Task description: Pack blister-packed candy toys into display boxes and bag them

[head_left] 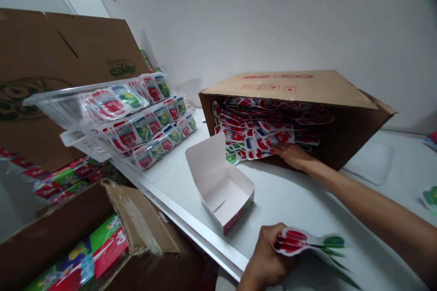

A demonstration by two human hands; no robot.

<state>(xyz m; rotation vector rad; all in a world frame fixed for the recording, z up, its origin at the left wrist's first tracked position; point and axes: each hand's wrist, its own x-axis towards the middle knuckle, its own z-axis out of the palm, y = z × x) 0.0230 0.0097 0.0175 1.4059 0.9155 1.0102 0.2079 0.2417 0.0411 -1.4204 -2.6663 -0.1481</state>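
Observation:
My left hand is closed round a small stack of red and green candy packets, fanned out to the right at the near side of the table. At the mouth of a cardboard carton lying on its side, my right hand pinches the edge of some red and white packets. Many more packets are piled inside that carton; shadow hides its back. Between the hands and the left edge stands a small open box, white inside, its lid raised, with nothing in it.
Clear trays with rows of packets are stacked at the table's left edge. Below left, an open carton holds colourful boxes. A large brown carton stands behind. A clear plastic piece lies right of the tipped carton.

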